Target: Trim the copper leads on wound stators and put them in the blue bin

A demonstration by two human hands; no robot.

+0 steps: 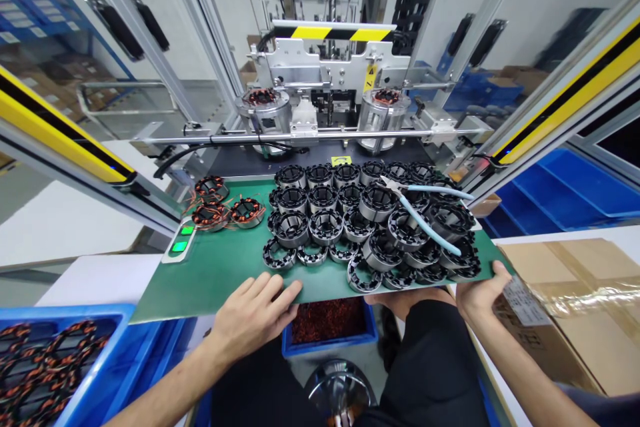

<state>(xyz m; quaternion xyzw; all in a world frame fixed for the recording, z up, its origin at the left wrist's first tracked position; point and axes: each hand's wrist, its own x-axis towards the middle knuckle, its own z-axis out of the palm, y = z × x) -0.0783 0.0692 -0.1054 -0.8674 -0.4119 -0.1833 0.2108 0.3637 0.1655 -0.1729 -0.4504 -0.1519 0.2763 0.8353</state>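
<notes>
Cores without copper (pixel 326 240) crowd the green counter (pixel 225 287) in partly stacked rows just beyond your hands, apparently still unwound. Left of them lie 3 copper-wound cores (pixel 247 220), seemingly wound but with loose wire ends left untrimmed. Your left hand (pixel 257 307) rests on the front edge, fingers loosely extended, holding nothing visible. Your right hand (pixel 477 293) meets the right corner, thumb raised; its fingers are hidden, so its grip cannot be told. Pliers (pixel 403 195) lie across the stacks. Behind, 2 machine holders (pixel 264 117) carry copper-wound pieces; a blue bin (pixel 117 327) at left contains more.
</notes>
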